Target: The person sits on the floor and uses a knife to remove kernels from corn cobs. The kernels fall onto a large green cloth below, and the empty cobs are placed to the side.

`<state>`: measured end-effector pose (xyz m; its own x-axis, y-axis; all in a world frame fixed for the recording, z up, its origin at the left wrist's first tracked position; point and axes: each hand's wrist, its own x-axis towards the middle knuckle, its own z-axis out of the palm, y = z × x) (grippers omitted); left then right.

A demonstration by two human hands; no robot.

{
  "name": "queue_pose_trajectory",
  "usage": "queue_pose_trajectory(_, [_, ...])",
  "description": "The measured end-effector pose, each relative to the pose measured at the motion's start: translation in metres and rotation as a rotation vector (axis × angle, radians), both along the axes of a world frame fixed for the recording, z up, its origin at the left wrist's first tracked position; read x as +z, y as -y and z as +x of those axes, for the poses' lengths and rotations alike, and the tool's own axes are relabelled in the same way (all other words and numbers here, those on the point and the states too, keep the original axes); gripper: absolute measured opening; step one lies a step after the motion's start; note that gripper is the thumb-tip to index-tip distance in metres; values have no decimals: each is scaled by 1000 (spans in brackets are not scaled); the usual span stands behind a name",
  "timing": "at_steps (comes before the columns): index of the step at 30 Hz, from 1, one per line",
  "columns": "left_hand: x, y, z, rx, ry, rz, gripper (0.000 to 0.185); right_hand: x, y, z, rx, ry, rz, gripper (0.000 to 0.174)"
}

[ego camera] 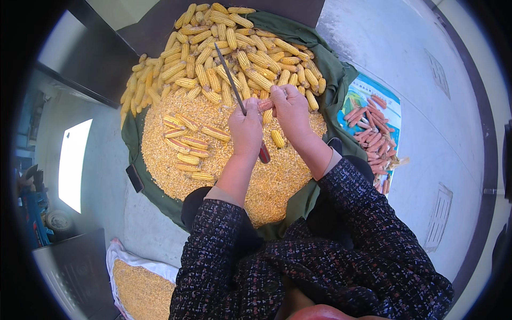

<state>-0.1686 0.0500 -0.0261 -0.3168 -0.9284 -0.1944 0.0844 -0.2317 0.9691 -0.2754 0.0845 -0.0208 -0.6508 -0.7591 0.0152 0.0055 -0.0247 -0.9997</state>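
Note:
My left hand [247,130] grips a long screwdriver-like tool with a dark metal shaft [230,76] pointing up and away. Its red and black handle [264,154] sticks out below the hand. A mostly bare pinkish corn cob [265,105] is held in my right hand [290,114], its inner end close to my left fingers. Both hands hover over a wide bed of loose corn kernels [260,188]. Left of my left hand lie several ears with rows stripped out [193,141]. A short yellow ear [277,138] rests on the kernels below my right hand.
Whole yellow ears [224,36] are heaped at the far side on a green cloth [320,52]. Bare cobs [374,136] lie on a printed sheet [394,100] at right. A phone [135,178] sits at the cloth's left edge; a white sack [114,256] with kernels is lower left.

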Motion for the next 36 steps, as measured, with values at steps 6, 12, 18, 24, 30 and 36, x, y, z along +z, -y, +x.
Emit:
queue_pose_trajectory(6, [11, 9, 7, 55, -288, 383, 28, 9, -5, -1, 54, 0, -48, 23])
queue_pose_trajectory(12, [11, 10, 8, -121, -318, 367, 31, 5, -7, -9, 83, 49, -146, 21])
queue_pose_trajectory(18, [8, 7, 6, -109, -162, 39, 25, -5, -7, -16, 208, 530, -27, 23])
queue_pose_trajectory(24, [1, 7, 7, -122, -202, -89, 20, -8, -8, -22, 309, 981, -5, 21])
queue_pose_trajectory(30, [10, 9, 8, -108, -330, 170, 20, 5, -13, -20, 275, 622, -70, 17])
queue_pose_trajectory(36, [18, 12, 9, -39, -264, 264, 37, -1, -14, -22, 281, 96, -214, 14])
